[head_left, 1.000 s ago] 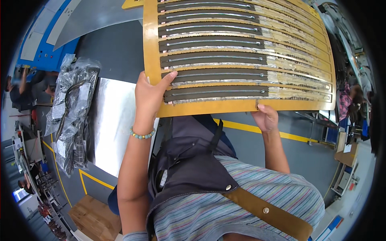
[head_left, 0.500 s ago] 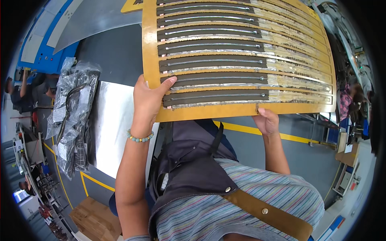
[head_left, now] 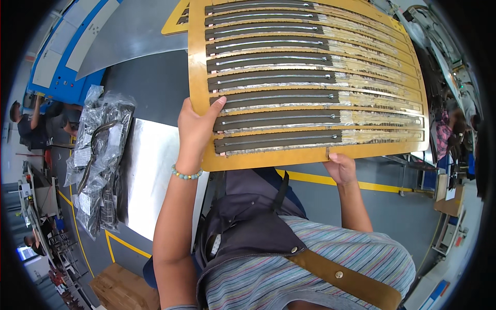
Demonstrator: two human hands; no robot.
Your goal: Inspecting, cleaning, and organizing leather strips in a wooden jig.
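Note:
A large flat yellow-tan board (head_left: 197,67) is held up in front of me, tilted slightly. Dark olive zippers (head_left: 276,119) with silvery metal teeth lie in rows of slots across its left and middle part. Towards the right, the slots show shiny, worn tape-like strips (head_left: 382,120) with no zipper on them. My left hand (head_left: 197,124) grips the board's near left corner, thumb on top beside a zipper's end. At the near edge, right of the middle, my right hand (head_left: 342,168) pinches the border, its thumb on top and its fingers hidden beneath.
Plastic-wrapped dark goods (head_left: 98,165) lie at the left beside a shiny metal sheet (head_left: 150,175). A blue machine (head_left: 64,77) stands far left, with a person (head_left: 31,121) near it. A second yellow board (head_left: 175,20) shows at the top. A cardboard box (head_left: 121,287) sits lower left.
The board has come slightly nearer to me, its left side shifting a little right. Both hands have moved with it and keep their grip.

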